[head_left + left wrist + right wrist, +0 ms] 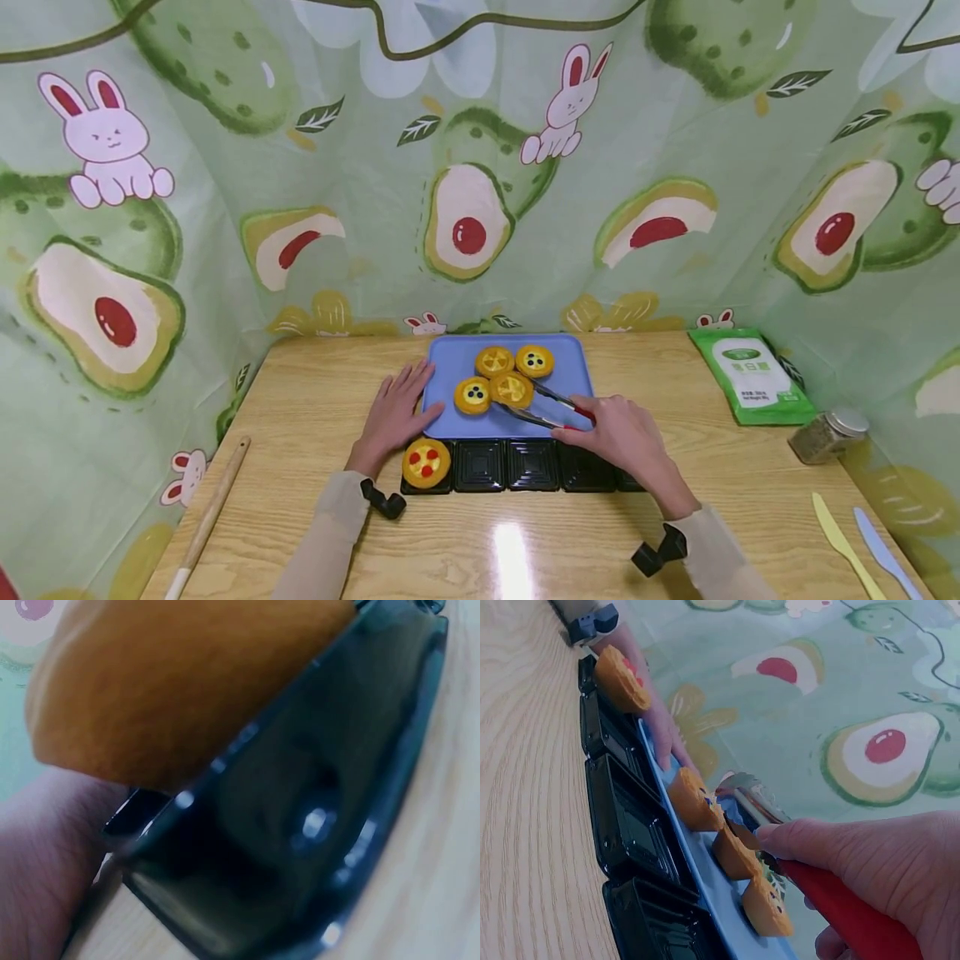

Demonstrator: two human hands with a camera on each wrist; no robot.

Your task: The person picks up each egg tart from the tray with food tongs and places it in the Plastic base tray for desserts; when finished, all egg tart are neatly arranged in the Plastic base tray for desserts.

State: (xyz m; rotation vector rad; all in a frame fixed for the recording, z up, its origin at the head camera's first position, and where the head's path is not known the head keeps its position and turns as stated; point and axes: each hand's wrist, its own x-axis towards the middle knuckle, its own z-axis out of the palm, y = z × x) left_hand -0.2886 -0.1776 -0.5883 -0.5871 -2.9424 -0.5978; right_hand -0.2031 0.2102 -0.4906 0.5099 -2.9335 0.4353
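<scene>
My left hand [396,408] lies with fingers extended on the left edge of a blue tray [450,354]. My right hand [622,433] grips red-handled tongs [527,416]; their metal arms are on either side of the front egg tart [512,389], which has pale yellow topping. Around it on the tray are two tarts with dark berries, one at left [472,396] and one at back right [535,361], and a yellow-topped tart [495,361] behind. A tart with red pieces [426,463] sits in the leftmost cup of a row of black plastic cups [480,465].
A rolling pin [213,508] lies at the left. On the right are a green-and-white packet [753,375], a spice jar [828,435], a yellow plastic knife [847,546] and a blue one [888,554]. A printed curtain [375,275] hangs behind the table and along its sides.
</scene>
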